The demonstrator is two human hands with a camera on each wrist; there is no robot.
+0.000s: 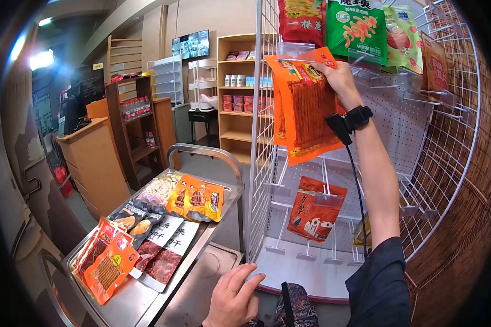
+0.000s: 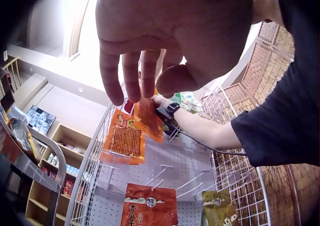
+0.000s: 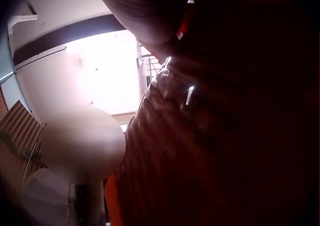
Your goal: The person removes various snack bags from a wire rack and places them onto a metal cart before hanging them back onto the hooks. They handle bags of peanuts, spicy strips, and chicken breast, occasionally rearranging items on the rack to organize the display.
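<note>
My right hand [image 1: 338,82] pinches the top corner of an orange snack packet [image 1: 311,111] with brown strips showing through its front. Behind it, another orange packet [image 2: 124,141] hangs on the rack's left side; the held one overlaps it in the head view. The held packet fills much of the right wrist view as a dark, shiny surface [image 3: 165,116]. Low in the head view, my left hand [image 1: 234,294] hangs loosely curled and holds nothing, near the rack's base. On a lower hook, a red packet [image 1: 316,210] hangs below the orange ones.
Red [image 1: 303,24], green [image 1: 357,30] and pale green [image 1: 403,38] bags hang along the top of the wire rack [image 1: 447,141]. Bare hooks stick out lower down. To the left stands a metal cart [image 1: 131,310] with several snack packets on it. Wooden shelves [image 1: 237,133] stand behind.
</note>
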